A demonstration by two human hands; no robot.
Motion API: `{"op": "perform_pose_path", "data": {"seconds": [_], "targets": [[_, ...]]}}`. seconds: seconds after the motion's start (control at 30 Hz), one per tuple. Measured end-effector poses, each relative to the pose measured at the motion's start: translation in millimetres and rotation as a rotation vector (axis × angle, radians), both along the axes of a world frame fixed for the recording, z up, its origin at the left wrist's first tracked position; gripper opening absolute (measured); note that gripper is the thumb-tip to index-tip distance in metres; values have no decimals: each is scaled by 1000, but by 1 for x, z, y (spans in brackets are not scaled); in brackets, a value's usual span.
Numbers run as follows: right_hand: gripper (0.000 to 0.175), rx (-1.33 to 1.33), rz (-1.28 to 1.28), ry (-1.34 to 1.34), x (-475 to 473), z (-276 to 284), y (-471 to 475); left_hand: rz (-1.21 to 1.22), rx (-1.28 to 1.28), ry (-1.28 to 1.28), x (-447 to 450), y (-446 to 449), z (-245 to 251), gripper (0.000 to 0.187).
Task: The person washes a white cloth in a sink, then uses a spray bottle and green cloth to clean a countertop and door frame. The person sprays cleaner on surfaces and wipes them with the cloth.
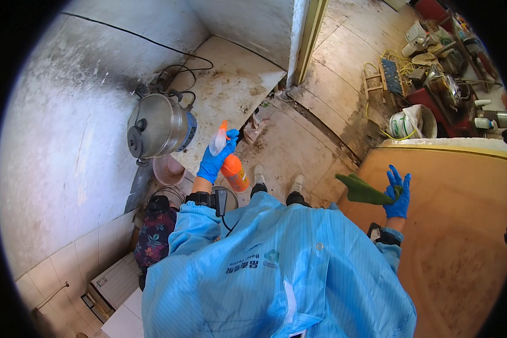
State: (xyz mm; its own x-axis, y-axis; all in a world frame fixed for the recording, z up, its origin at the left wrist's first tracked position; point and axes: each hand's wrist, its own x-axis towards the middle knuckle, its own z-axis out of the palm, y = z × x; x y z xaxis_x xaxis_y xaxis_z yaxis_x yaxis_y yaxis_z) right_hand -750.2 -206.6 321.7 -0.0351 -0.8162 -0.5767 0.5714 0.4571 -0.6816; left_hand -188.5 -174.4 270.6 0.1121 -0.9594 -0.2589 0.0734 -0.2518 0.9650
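Observation:
My left hand point(217, 159), in a blue glove, grips an orange spray bottle point(236, 174) around its neck. The bottle's orange trigger nozzle points up and away from me, towards a stained pale slab point(241, 80). On the slab's left end stands a metal electric pot point(158, 126) with a glass lid and black handles. Out to the right, my right hand point(397, 196), also gloved in blue, pinches a folded green cloth point(365, 190). The cloth hangs out leftwards, in front of a brown wooden door point(460, 203); whether it touches the door I cannot tell.
A pink basin point(167, 170) sits below the pot. Black cables point(181, 65) run along the wall. Crumpled litter point(254, 129) lies on the floor beside the slab. Past the doorway point(310, 42) are a white bucket point(401, 124), a small wooden seat point(391, 76) and piled clutter.

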Motion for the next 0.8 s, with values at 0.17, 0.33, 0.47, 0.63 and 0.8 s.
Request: {"op": "perform_pose_path", "data": {"seconds": [0.17, 0.33, 0.47, 0.63, 0.8], "targets": [[62, -26, 128, 160, 23, -5, -8, 87, -57, -28, -30, -19, 41, 47], [59, -28, 324, 227, 61, -26, -33, 286, -215, 83, -78, -38, 89, 54], [59, -7, 420, 148, 89, -41, -49, 342, -254, 51, -114, -49, 110, 53], [66, 125, 494, -191, 150, -63, -55, 433, -255, 132, -144, -66, 115, 51], [72, 93, 692, -302, 207, -62, -38, 531, -249, 221, -156, -84, 111, 52]]}}
